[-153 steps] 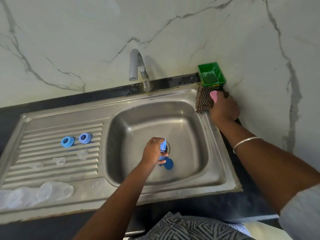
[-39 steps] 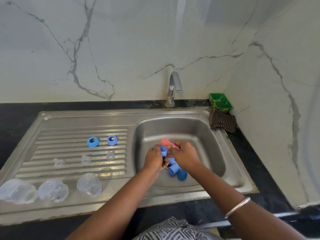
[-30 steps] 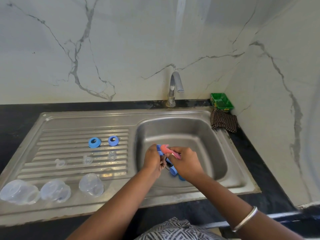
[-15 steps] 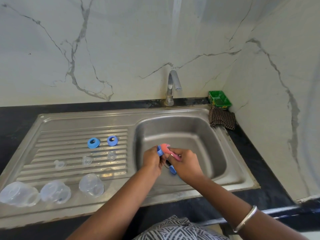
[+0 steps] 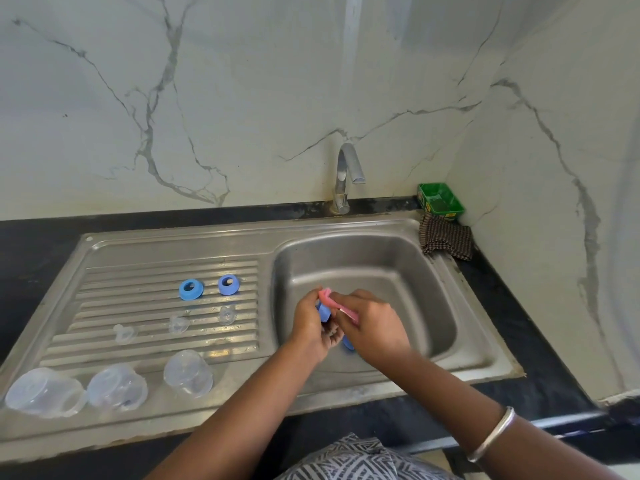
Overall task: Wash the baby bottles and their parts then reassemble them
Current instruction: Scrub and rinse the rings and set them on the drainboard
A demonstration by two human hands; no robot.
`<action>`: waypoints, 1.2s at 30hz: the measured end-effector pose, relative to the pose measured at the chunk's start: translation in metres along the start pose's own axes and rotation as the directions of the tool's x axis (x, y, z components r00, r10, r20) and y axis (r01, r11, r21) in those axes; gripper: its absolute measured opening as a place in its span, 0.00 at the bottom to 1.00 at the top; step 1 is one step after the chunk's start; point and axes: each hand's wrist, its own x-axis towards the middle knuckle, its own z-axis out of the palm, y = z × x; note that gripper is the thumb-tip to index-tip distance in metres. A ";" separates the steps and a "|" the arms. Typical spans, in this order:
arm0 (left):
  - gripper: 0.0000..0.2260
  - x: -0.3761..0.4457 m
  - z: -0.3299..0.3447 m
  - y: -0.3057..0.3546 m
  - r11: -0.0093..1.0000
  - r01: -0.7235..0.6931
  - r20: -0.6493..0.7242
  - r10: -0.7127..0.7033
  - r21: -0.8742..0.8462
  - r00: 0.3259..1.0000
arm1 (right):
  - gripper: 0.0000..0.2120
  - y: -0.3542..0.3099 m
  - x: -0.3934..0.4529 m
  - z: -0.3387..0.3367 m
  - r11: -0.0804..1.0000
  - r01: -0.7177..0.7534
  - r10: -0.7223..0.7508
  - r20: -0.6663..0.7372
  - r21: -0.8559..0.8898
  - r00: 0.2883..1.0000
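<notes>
Over the sink bowl (image 5: pixel 433 271) the left hand (image 5: pixel 310 327) grips a blue cap (image 5: pixel 324 311) while the right hand (image 5: pixel 374 325) pinches a pink sponge (image 5: pixel 327 295) against it; the hands touch. Another blue part (image 5: pixel 348 342) lies in the bowl beneath them. The wash looks barely begun: on the drainboard (image 5: pixel 104 282) wait two rings (image 5: pixel 191 289), three teats (image 5: pixel 178 323) and three bottles (image 5: pixel 187 374), all apart. The tap (image 5: pixel 346 174) runs no water. A cloth (image 5: pixel 445 237) and green tub (image 5: pixel 440 200) sit well clear in the corner.
</notes>
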 end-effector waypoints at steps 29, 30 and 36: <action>0.09 0.002 -0.007 0.027 0.942 0.177 0.199 -0.239 0.285 0.950 | 0.21 0.018 -0.019 0.003 0.755 0.451 -0.524 -0.025 -0.476 0.851; 0.10 0.001 -0.008 0.027 0.937 0.182 0.201 -0.248 0.298 0.948 | 0.20 0.020 -0.019 0.000 0.745 0.463 -0.533 -0.011 -0.480 0.846; 0.15 0.002 -0.016 0.028 0.947 0.161 0.160 -0.211 0.278 0.964 | 0.17 0.035 -0.017 -0.010 0.755 0.463 -0.535 -0.028 -0.464 0.844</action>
